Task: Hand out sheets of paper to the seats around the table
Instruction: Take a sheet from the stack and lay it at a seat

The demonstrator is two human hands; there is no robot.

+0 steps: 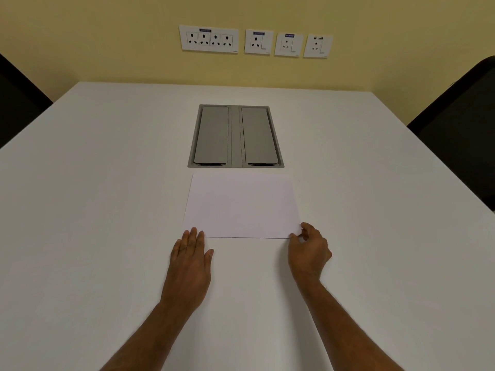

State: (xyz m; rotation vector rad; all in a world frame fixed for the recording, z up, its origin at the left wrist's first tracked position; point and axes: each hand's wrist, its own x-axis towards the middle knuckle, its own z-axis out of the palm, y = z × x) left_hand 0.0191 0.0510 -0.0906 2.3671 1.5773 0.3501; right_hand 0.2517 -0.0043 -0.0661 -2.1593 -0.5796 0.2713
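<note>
White paper (241,204) lies flat in the middle of the white table (93,210); whether it is one sheet or a stack I cannot tell. My left hand (191,261) rests flat on the table, fingers together, fingertips on the paper's near left corner. My right hand (309,250) is curled at the near right corner, with thumb and fingertips pinching the paper's edge.
A grey cable box (235,136) with two closed lids is set into the table just beyond the paper. Black chair backs stand at the left (16,103) and right (460,135) sides. Wall sockets (209,40) line the yellow wall behind.
</note>
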